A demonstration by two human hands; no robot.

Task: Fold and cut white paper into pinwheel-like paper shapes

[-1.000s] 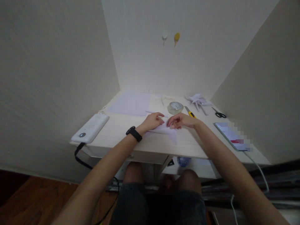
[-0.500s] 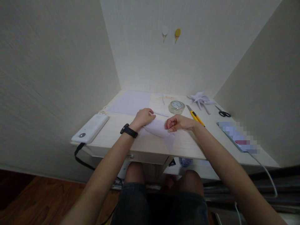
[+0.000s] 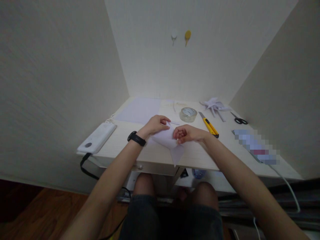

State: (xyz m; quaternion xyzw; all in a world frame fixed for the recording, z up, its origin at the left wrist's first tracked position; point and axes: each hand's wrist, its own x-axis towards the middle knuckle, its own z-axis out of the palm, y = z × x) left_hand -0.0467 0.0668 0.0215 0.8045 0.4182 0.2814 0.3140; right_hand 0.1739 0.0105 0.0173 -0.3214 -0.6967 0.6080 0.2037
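Between my hands, low over the near part of the desk, is a folded sheet of white paper, with a pointed flap hanging toward the desk's front edge. My left hand, with a black watch on its wrist, pinches the paper's upper edge between thumb and fingers. On the right side, my right hand has its fingers curled in and its thumb pressed on the paper's edge. A thin paper strip lies just beyond the paper. Parts of the folds are hidden behind my fingers.
A roll of clear tape and a yellow utility knife lie beyond my right hand. Farther back is a paper pinwheel, with black scissors to its right. A white device lies left; a blurred phone-like slab lies right.
The paper has turned and opened somewhat, and its pointed flap now shows more clearly at the front. My left hand has shifted slightly right; my right hand has moved slightly left.
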